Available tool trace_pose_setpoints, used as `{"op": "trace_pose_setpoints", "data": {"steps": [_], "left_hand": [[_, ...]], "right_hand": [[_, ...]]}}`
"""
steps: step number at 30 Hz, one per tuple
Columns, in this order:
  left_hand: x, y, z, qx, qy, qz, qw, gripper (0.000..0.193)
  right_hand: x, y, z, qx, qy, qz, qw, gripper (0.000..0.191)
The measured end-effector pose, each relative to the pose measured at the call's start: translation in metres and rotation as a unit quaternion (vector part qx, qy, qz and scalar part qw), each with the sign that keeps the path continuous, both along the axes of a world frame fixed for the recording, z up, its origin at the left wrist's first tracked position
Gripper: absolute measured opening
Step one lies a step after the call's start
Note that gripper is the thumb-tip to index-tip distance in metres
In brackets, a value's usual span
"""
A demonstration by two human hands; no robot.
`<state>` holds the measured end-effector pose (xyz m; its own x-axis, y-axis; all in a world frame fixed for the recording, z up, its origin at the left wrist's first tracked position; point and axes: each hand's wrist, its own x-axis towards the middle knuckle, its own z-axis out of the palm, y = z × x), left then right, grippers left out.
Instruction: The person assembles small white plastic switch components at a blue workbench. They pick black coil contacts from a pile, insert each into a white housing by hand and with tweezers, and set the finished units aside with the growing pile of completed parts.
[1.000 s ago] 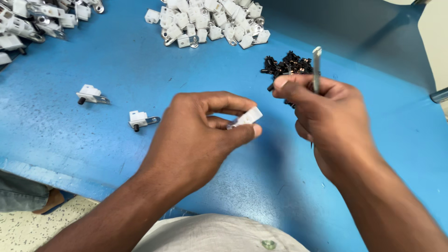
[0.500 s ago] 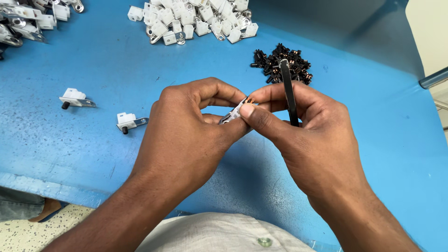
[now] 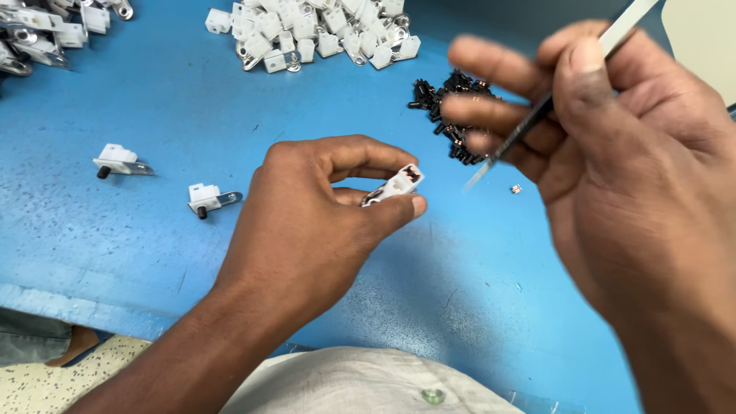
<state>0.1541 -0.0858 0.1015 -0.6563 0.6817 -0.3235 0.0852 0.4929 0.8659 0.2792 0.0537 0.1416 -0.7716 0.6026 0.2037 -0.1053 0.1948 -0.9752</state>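
My left hand (image 3: 314, 222) pinches a small white plastic part (image 3: 395, 186) with a metal tab and a dark piece in its open end, held over the blue table (image 3: 153, 115). My right hand (image 3: 621, 161) is raised close to the camera and grips thin metal tweezers (image 3: 537, 115), whose tip points down toward the white part but stays apart from it. Behind the tweezers lies a heap of small black pieces (image 3: 452, 103).
Two finished white parts with metal tabs and black pins (image 3: 123, 162) (image 3: 211, 198) lie to the left. A pile of white parts (image 3: 314, 34) sits at the far middle, another pile (image 3: 46, 31) at far left. A tiny loose piece (image 3: 516, 188) lies right of centre.
My right hand has pulled away from the white part and risen toward the camera with the tweezers. The left hand keeps holding the part, now showing a dark piece in its end.
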Motion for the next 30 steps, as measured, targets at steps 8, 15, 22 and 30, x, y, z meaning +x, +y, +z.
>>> {"op": "trace_pose_setpoints", "data": {"steps": [8, 15, 22, 30], "left_hand": [[0.005, -0.002, 0.015, 0.043, 0.022, -0.01, 0.999, 0.033], [0.005, -0.002, 0.016, 0.033, 0.009, -0.004, 0.999, 0.026], [0.005, 0.0, 0.006, 0.084, 0.011, -0.017, 0.996, 0.028], [0.002, 0.001, -0.012, 0.133, -0.081, -0.025, 0.988, 0.033]], "right_hand": [[-0.009, -0.006, -0.029, 0.013, 0.106, -0.001, 0.994, 0.017], [-0.008, -0.006, -0.032, 0.099, 0.089, 0.001, 0.991, 0.018], [-0.01, -0.03, -0.041, 0.245, 0.138, -0.01, 0.96, 0.025], [-0.013, -0.034, -0.048, 0.217, 0.131, -0.028, 0.967, 0.02]]}}
